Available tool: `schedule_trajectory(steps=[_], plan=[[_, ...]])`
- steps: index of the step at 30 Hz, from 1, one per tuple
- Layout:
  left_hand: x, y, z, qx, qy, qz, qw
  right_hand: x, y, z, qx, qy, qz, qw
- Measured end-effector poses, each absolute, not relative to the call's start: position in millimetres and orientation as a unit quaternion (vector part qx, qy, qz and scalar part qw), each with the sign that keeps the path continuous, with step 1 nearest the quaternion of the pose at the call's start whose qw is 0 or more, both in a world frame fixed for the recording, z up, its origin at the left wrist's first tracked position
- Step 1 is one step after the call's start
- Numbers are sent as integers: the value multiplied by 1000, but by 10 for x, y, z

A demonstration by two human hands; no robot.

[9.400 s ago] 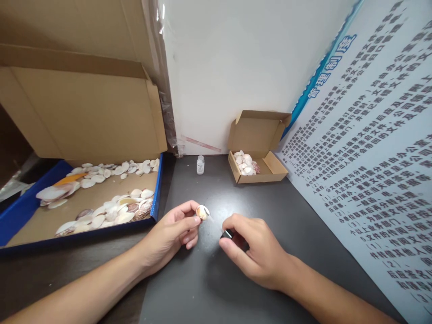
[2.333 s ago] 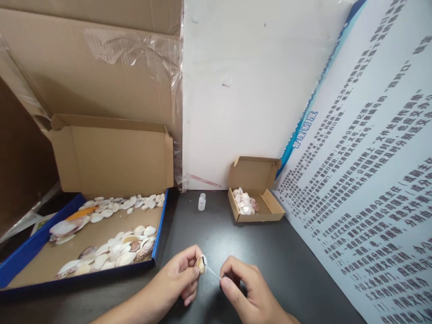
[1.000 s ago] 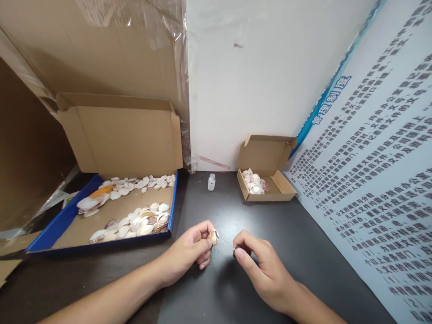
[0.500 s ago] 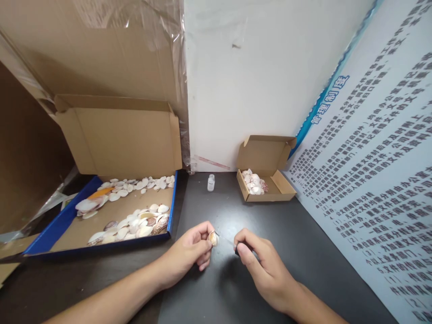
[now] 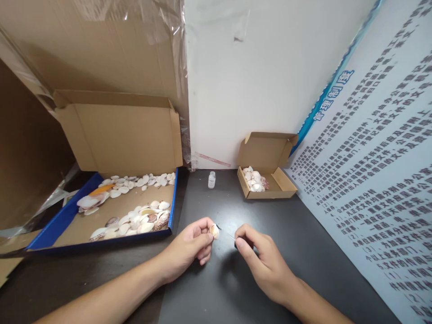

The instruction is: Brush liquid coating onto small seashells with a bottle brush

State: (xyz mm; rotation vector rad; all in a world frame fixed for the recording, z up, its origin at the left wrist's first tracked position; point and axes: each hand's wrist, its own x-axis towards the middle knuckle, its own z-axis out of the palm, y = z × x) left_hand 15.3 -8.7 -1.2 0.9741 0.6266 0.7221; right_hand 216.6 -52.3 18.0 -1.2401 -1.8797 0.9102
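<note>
A small seashell (image 5: 214, 231), pale with an orange-brown inside, is pinched between the thumb and fingers of my left hand (image 5: 192, 243). My right hand (image 5: 261, 258) is closed around the black cap-like handle of a small applicator brush (image 5: 231, 236). Its thin stem points left toward the shell, with a dark tip close to the shell's upper right edge. Whether that tip touches the shell, I cannot tell. Beyond both hands, a little clear glass bottle (image 5: 211, 180) with a white label stands upright without a cap on the dark table (image 5: 202, 297).
On the left, an open blue-sided cardboard box (image 5: 124, 207) holds several shells in two groups. A smaller open cardboard box (image 5: 270, 195) at the back right contains a heap of shells (image 5: 254, 180). A white wall and a printed board (image 5: 378, 180) border the table.
The shell has tilted slightly in my left hand and moved up a little. My right hand has shifted slightly, with the brush still held toward the shell. The camera view has shifted a little.
</note>
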Motion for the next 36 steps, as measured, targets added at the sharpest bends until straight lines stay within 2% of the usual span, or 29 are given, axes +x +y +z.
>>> schedule_trajectory(steps=[4, 17, 29, 36], plan=[[155, -83, 14, 425, 297, 344, 783, 2167, -513, 185, -467, -728, 354, 357], [129, -55, 116, 345, 316, 384, 796, 2137, -520, 164, -476, -747, 361, 293], [106, -80, 100, 327, 314, 384, 804, 2127, -528, 185, -501, -739, 341, 294], [94, -73, 84, 337, 308, 374, 807, 2152, -541, 205, -467, -758, 340, 304]])
